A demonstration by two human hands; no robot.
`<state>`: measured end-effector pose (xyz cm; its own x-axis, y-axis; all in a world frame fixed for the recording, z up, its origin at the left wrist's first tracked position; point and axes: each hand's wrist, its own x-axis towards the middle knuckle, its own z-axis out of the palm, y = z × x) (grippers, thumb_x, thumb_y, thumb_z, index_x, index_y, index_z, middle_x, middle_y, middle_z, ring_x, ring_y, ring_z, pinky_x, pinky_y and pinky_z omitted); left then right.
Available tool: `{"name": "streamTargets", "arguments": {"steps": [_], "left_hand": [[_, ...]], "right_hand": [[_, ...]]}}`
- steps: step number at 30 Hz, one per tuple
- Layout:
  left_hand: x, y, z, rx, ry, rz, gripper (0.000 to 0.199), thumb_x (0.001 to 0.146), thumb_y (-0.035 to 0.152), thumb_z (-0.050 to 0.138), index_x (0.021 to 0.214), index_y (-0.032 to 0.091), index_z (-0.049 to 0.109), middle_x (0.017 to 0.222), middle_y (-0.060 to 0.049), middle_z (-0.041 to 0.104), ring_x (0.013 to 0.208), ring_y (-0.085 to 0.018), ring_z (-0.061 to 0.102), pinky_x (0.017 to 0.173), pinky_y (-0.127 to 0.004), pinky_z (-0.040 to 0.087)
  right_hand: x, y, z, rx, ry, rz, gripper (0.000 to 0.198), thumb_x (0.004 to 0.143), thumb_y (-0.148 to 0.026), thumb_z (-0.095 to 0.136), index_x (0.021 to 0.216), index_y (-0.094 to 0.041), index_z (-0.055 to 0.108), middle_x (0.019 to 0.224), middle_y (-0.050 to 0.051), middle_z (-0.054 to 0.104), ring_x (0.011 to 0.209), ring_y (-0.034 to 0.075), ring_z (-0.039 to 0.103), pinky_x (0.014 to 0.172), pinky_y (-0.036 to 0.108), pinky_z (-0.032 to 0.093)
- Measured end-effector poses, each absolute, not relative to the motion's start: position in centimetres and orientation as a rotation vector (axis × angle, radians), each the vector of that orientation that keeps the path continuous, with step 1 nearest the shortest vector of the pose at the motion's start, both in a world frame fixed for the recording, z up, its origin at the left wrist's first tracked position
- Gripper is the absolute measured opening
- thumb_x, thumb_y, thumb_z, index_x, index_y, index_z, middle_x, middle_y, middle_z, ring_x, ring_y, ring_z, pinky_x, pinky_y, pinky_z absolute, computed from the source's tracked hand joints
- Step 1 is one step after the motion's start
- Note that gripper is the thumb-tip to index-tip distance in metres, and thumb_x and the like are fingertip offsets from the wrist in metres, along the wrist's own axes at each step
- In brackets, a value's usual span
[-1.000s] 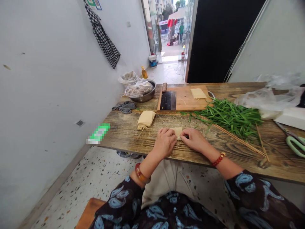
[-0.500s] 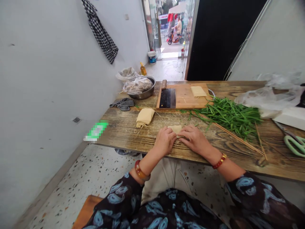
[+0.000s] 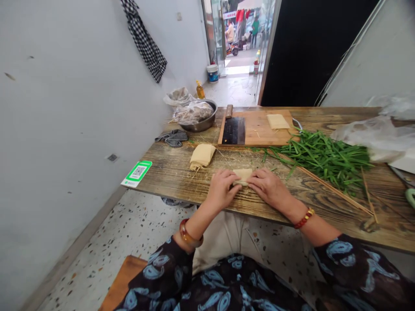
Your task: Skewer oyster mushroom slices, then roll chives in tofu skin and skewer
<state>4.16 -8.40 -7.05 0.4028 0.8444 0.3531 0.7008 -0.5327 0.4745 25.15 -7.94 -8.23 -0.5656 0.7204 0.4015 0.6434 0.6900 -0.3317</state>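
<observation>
Near the table's front edge, a pale yellow tofu sheet point(image 3: 243, 174) lies with its near edge rolled up. My left hand point(image 3: 222, 188) holds the left end of the roll between thumb and fingers. At the roll's other end, my right hand point(image 3: 269, 187) grips it with the fingers pressed together. Whatever is inside the roll is hidden. A stack of tofu sheets point(image 3: 202, 156) sits to the left, beyond my left hand. On the right lies a heap of green chives point(image 3: 327, 157), with thin wooden skewers point(image 3: 327, 185) along its near side.
A cutting board point(image 3: 259, 134) with a cleaver point(image 3: 234, 129) and another tofu sheet point(image 3: 278, 122) lies at the back. Left of it stands a metal bowl point(image 3: 212, 119) with a plastic bag. A grey cloth point(image 3: 173, 137), a QR card point(image 3: 137, 173) and scissors point(image 3: 410, 196) lie on the table.
The near edge of the tofu sheet is turned up into a more visible roll, and my hands are slightly farther apart along it. The whole view has shifted a little.
</observation>
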Motion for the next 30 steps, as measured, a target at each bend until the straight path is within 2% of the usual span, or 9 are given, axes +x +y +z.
{"name": "streamTargets", "arguments": {"steps": [2, 7, 14, 20, 23, 27, 30], "left_hand": [[4.9, -8.4, -7.3, 2.519, 1.326, 0.711, 0.012, 0.085, 0.028, 0.059, 0.089, 0.021, 0.067, 0.095, -0.005, 0.065, 0.091, -0.021, 0.052, 0.082, -0.036, 0.040], [5.4, -8.2, -8.0, 2.594, 1.369, 0.614, 0.025, 0.092, 0.027, 0.044, 0.077, 0.019, 0.063, 0.084, -0.007, 0.060, 0.082, -0.019, 0.051, 0.077, -0.034, 0.039], [5.7, -7.9, -8.1, 2.392, 1.438, 0.676, 0.017, 0.088, 0.021, 0.050, 0.075, 0.019, 0.062, 0.078, -0.004, 0.057, 0.080, -0.018, 0.051, 0.076, -0.031, 0.040], [5.8, -8.0, -8.2, 2.312, 1.455, 0.765, 0.015, 0.084, 0.017, 0.054, 0.071, 0.018, 0.062, 0.080, -0.004, 0.056, 0.083, -0.018, 0.052, 0.075, -0.030, 0.042], [5.6, -7.9, -8.2, 2.376, 1.421, 0.762, 0.014, 0.085, 0.019, 0.054, 0.074, 0.019, 0.062, 0.081, -0.004, 0.057, 0.083, -0.019, 0.053, 0.076, -0.032, 0.041], [5.5, -8.0, -7.8, 2.496, 1.386, 0.746, 0.009, 0.086, 0.020, 0.054, 0.083, 0.019, 0.061, 0.096, -0.006, 0.062, 0.092, -0.021, 0.053, 0.081, -0.035, 0.040], [5.5, -8.7, -7.4, 2.594, 1.352, 0.687, 0.010, 0.088, 0.021, 0.051, 0.086, 0.019, 0.061, 0.099, -0.006, 0.064, 0.094, -0.022, 0.053, 0.081, -0.037, 0.039]], "right_hand": [[25.2, -7.8, -8.3, -1.048, -2.398, 0.194, 0.020, 0.093, -0.024, 0.051, 0.089, -0.021, 0.070, 0.090, 0.009, 0.063, 0.088, 0.023, 0.051, 0.077, 0.037, 0.043], [25.4, -7.3, -8.6, -1.033, -2.423, 0.191, 0.022, 0.094, -0.027, 0.050, 0.090, -0.021, 0.071, 0.088, 0.008, 0.065, 0.086, 0.023, 0.053, 0.077, 0.036, 0.042], [25.5, -7.0, -8.6, -1.077, -2.373, 0.237, 0.021, 0.094, -0.026, 0.050, 0.094, -0.019, 0.070, 0.086, 0.008, 0.066, 0.083, 0.022, 0.053, 0.076, 0.034, 0.040], [25.2, -6.7, -8.2, -1.109, -2.374, 0.252, 0.019, 0.092, -0.027, 0.053, 0.086, -0.020, 0.070, 0.077, 0.005, 0.062, 0.082, 0.020, 0.051, 0.075, 0.032, 0.038], [25.0, -7.0, -7.9, -1.106, -2.340, 0.251, 0.017, 0.092, -0.024, 0.055, 0.085, -0.019, 0.069, 0.080, 0.005, 0.062, 0.082, 0.019, 0.051, 0.076, 0.031, 0.038], [24.8, -7.5, -7.7, -1.131, -2.317, 0.202, 0.012, 0.090, -0.023, 0.057, 0.085, -0.018, 0.067, 0.088, 0.005, 0.064, 0.086, 0.019, 0.053, 0.078, 0.031, 0.039], [24.8, -8.1, -7.6, -1.109, -2.319, 0.189, 0.012, 0.091, -0.021, 0.055, 0.087, -0.018, 0.065, 0.093, 0.006, 0.066, 0.090, 0.019, 0.053, 0.080, 0.032, 0.039]]}}
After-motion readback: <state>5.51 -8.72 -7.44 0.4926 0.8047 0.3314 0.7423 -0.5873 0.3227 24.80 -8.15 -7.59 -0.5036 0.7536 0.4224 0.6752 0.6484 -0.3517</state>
